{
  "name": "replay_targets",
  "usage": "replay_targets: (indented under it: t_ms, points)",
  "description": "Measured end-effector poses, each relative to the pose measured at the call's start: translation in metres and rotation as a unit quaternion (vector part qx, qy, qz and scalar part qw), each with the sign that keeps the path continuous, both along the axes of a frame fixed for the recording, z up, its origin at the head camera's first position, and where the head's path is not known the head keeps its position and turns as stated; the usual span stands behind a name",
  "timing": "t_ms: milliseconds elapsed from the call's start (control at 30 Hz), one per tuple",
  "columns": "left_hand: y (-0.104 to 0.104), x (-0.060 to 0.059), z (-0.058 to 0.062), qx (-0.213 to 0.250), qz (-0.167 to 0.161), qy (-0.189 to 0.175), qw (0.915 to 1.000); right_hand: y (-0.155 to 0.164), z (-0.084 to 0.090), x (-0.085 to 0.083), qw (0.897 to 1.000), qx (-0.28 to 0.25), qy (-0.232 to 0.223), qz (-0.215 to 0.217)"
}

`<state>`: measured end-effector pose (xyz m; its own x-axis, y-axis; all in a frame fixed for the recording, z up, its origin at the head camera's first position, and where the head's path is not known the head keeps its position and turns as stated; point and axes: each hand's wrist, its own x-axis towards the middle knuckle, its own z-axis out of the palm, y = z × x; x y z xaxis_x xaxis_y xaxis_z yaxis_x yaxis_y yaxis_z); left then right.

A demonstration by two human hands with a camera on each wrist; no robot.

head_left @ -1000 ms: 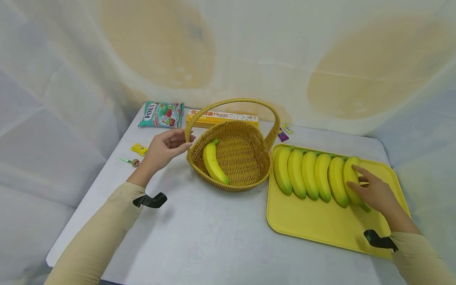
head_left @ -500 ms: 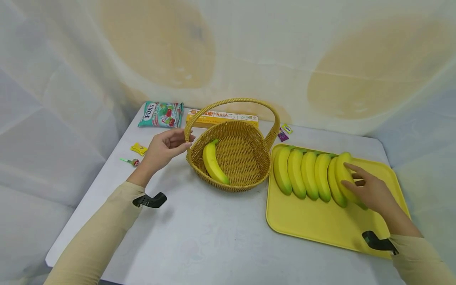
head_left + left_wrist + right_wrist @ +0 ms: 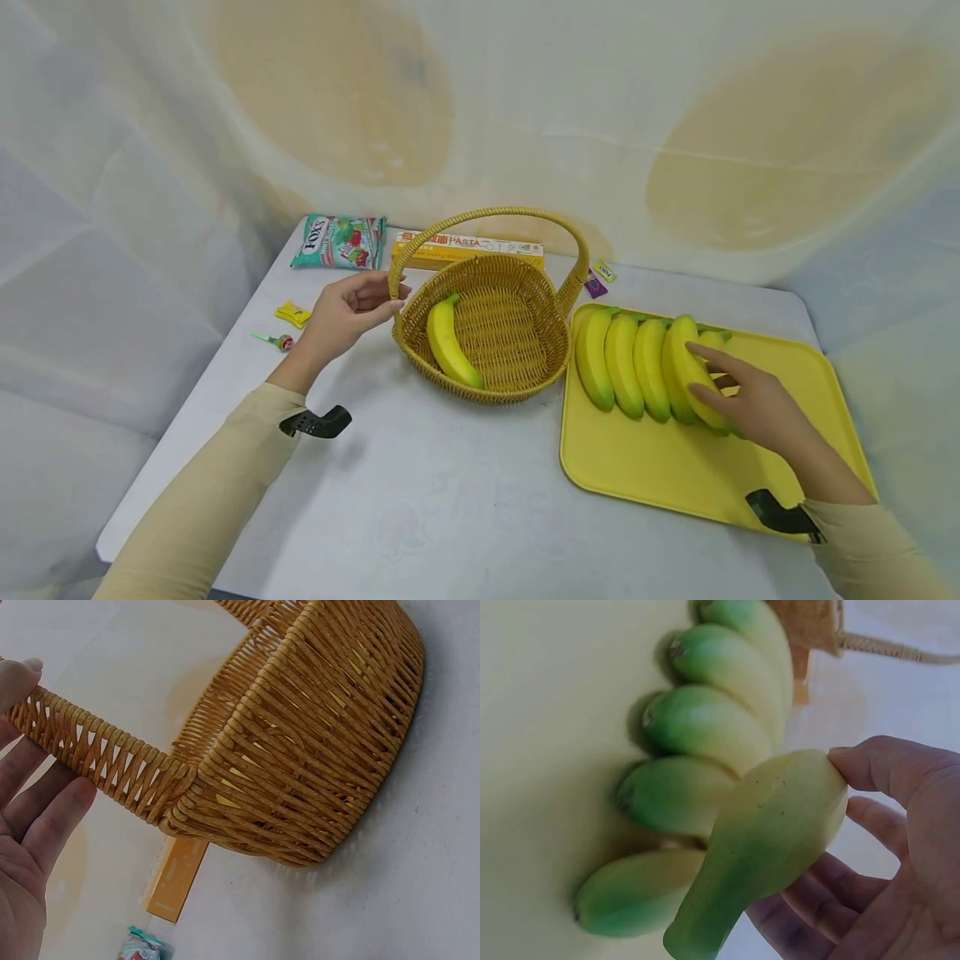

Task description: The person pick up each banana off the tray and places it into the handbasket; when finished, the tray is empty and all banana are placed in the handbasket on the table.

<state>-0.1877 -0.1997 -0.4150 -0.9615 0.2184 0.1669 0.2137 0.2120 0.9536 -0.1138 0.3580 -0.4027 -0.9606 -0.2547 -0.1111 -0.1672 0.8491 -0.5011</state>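
My left hand (image 3: 337, 315) holds the left side of the arched handle (image 3: 105, 754) of a woven basket (image 3: 517, 342). One yellow banana (image 3: 448, 346) with green tips lies along the basket's left inside wall. My right hand (image 3: 750, 404) grips another banana (image 3: 688, 362) between thumb and fingers. In the right wrist view this held banana (image 3: 776, 817) is raised over the row, its green stem end toward the camera. Several more bananas (image 3: 622, 367) lie side by side on a yellow tray (image 3: 637, 467); the held one partly covers those at the row's right end.
Behind the basket lies a pasta box (image 3: 468, 250), with a teal candy bag (image 3: 341, 242) to its left. Yellow wrapped candies (image 3: 292, 314) and a lollipop (image 3: 283, 342) lie left of my left hand. Two small candy packets (image 3: 596, 283) are near the tray's back left corner.
My right hand has lifted the rightmost banana from the tray and carried it left over the row. The left hand and basket have stayed in place.
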Motion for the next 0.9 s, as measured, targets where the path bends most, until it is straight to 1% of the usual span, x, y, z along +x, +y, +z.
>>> replay_targets:
  t_ms: [167, 333, 467, 700, 800, 900]
  points:
    - [0.0, 0.0, -0.001, -0.005, -0.002, 0.002, 1.0, -0.016, 0.011, 0.004, 1.0, -0.009, 0.002, 0.029]
    - [0.0, 0.0, -0.001, -0.009, -0.001, 0.003, 1.0, -0.034, 0.021, 0.007, 0.998, -0.019, 0.015, 0.062]
    - [0.001, 0.0, 0.0, -0.008, 0.0, 0.004, 1.0, -0.048, 0.028, 0.009, 0.996, -0.03, 0.01, 0.079]
    - [0.001, 0.0, 0.0, -0.005, 0.0, 0.006, 1.0, -0.075, 0.042, 0.004, 0.99, -0.057, 0.012, 0.125]
    - [0.001, 0.001, 0.001, -0.005, 0.001, 0.004, 1.0, -0.089, 0.047, 0.0, 0.988, -0.071, -0.001, 0.14]
    - [0.001, 0.0, 0.001, -0.005, 0.0, 0.005, 1.0, -0.101, 0.05, -0.006, 0.986, -0.073, -0.021, 0.146]
